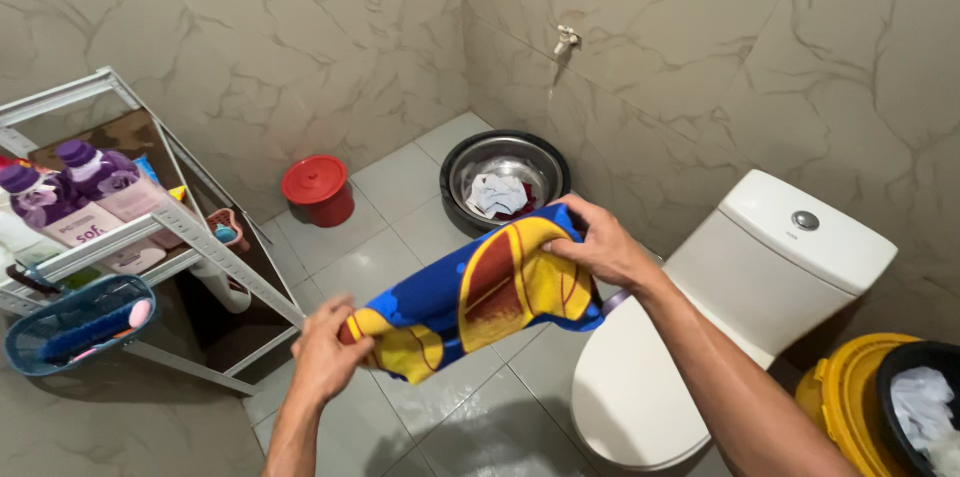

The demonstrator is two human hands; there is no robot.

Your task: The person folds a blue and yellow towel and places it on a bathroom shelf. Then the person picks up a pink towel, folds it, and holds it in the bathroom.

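Observation:
A blue cloth (470, 297) with red and yellow shapes hangs stretched between my two hands above the tiled floor. My left hand (325, 352) grips its lower left end. My right hand (600, 242) pinches its upper right edge. Behind the cloth, on the floor under a wall tap (566, 40), stands a steel basin (505, 177) with crumpled white and red fabric inside.
A white toilet (740, 297) with its lid down stands at the right. A yellow bin (850, 397) and a dark bucket of white cloth (925, 407) sit at the bottom right. A metal rack (170, 227) with purple bottles and a blue basket stands left, near a small red lidded bucket (320, 190).

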